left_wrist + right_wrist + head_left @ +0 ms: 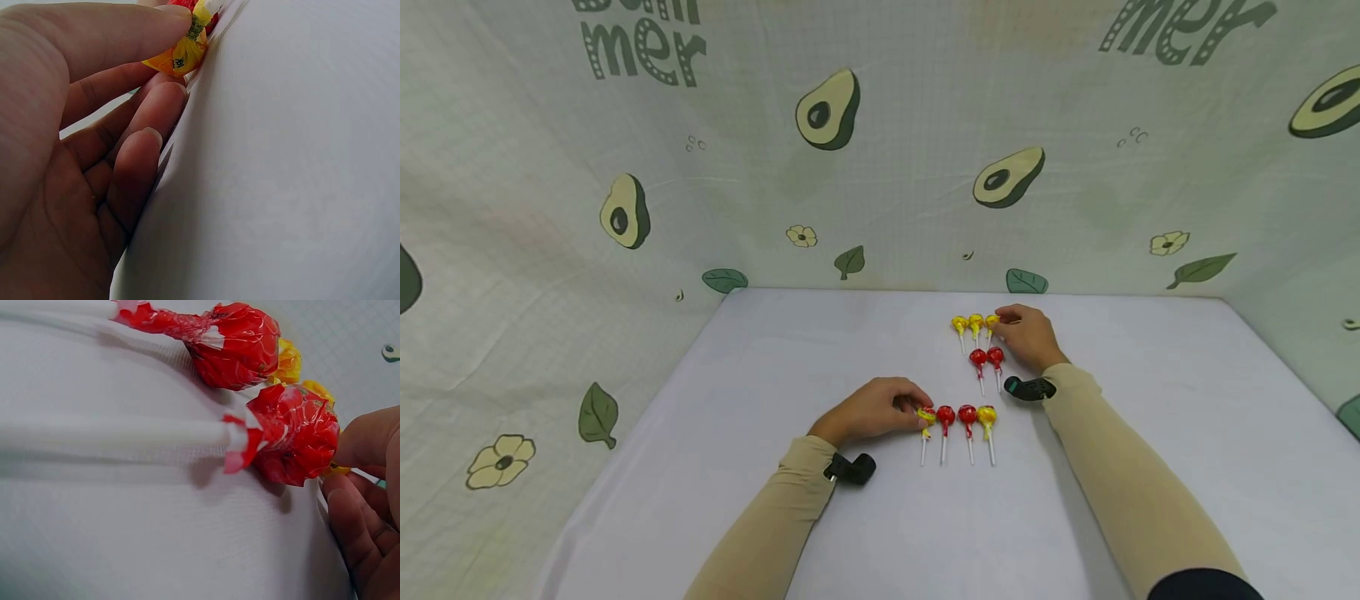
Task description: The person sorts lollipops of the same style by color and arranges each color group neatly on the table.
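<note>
My left hand (pixel 880 408) pinches a yellow-and-red wrapped lollipop (pixel 927 416) by its head, at the left end of the front row. In the left wrist view, the thumb lies against the yellow wrapper (pixel 181 59). To its right are two red lollipops (pixel 967 415) and a yellow one (pixel 987 416), sticks pointing toward me. Farther back, my right hand (pixel 1032 337) holds the head of the rightmost yellow lollipop (pixel 992 322) between thumb and fingers. In the right wrist view, that lollipop is mostly hidden behind a red lollipop (pixel 294 434).
Two more yellow lollipops (pixel 975 322) stand left of the right hand in the back row. Just below them lie two red lollipops (pixel 977 357). Everything rests on a white-covered table (pixel 820 342), with an avocado-print cloth (pixel 910 217) hanging behind and beside it.
</note>
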`<move>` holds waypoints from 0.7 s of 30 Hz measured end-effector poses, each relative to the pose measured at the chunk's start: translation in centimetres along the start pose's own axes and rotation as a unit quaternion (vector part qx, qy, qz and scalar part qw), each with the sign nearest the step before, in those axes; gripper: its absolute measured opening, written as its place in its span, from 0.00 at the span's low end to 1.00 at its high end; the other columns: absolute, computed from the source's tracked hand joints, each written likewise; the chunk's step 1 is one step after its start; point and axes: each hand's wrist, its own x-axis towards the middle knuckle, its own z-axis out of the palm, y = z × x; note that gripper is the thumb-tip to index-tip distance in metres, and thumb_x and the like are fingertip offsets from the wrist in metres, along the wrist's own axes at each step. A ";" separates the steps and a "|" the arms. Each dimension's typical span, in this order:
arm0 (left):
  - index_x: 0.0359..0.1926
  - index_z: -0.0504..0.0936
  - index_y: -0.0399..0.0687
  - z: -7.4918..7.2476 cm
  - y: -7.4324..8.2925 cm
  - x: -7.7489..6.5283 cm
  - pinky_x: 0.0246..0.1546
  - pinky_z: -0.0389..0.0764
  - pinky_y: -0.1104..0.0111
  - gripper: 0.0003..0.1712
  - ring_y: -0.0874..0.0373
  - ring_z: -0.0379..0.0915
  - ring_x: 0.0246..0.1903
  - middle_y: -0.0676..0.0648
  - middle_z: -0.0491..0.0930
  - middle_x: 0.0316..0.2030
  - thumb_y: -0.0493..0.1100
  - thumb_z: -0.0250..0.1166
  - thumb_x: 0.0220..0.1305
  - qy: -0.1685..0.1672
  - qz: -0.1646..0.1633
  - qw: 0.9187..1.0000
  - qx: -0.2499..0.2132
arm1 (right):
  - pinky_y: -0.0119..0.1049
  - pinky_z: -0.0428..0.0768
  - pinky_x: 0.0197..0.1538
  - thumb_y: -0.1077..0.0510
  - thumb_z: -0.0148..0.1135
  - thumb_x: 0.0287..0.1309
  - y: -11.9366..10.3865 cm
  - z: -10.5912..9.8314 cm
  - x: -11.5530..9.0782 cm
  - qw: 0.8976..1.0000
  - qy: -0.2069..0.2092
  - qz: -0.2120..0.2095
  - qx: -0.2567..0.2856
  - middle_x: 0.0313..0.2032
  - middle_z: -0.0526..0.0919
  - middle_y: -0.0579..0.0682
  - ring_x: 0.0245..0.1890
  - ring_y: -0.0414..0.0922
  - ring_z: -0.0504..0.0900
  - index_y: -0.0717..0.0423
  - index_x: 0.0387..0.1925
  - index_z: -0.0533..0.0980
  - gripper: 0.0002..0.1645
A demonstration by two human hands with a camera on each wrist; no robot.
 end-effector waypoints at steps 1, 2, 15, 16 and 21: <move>0.46 0.86 0.63 0.0 0.0 0.0 0.40 0.76 0.68 0.13 0.63 0.75 0.37 0.59 0.80 0.37 0.49 0.74 0.60 0.000 0.000 1.000 0.000 | 0.52 0.73 0.60 0.55 0.58 0.70 0.0 0.0 0.0 1.000 0.001 0.000 0.000 0.54 0.77 0.59 0.53 0.56 0.75 0.60 0.63 0.74 0.24; 0.46 0.86 0.64 0.0 0.0 0.0 0.40 0.76 0.68 0.13 0.63 0.75 0.37 0.59 0.80 0.37 0.49 0.74 0.60 0.000 0.000 1.000 0.002 | 0.52 0.73 0.60 0.55 0.58 0.70 0.0 0.0 0.0 1.000 0.002 0.001 0.000 0.54 0.77 0.59 0.54 0.56 0.75 0.59 0.63 0.74 0.24; 0.46 0.86 0.63 0.1 0.0 0.0 0.40 0.76 0.68 0.13 0.63 0.75 0.37 0.59 0.81 0.36 0.49 0.75 0.59 0.001 0.003 1.000 0.002 | 0.55 0.70 0.63 0.53 0.56 0.70 0.4 0.1 0.2 1.000 -0.005 -0.003 -0.009 0.58 0.77 0.60 0.58 0.58 0.73 0.59 0.64 0.73 0.25; 0.46 0.86 0.63 0.1 0.0 0.0 0.40 0.76 0.68 0.13 0.63 0.75 0.37 0.59 0.80 0.36 0.49 0.75 0.59 0.002 0.002 1.000 0.003 | 0.55 0.70 0.63 0.52 0.56 0.70 0.4 0.0 0.2 1.000 -0.005 -0.003 -0.008 0.58 0.77 0.60 0.58 0.58 0.73 0.59 0.64 0.73 0.26; 0.46 0.86 0.63 0.1 0.0 0.1 0.40 0.76 0.69 0.13 0.62 0.74 0.36 0.59 0.80 0.35 0.50 0.75 0.60 0.003 -0.003 1.000 0.007 | 0.55 0.70 0.63 0.52 0.56 0.70 0.3 -0.1 0.2 1.000 -0.003 0.002 0.000 0.58 0.76 0.60 0.59 0.58 0.73 0.60 0.65 0.72 0.27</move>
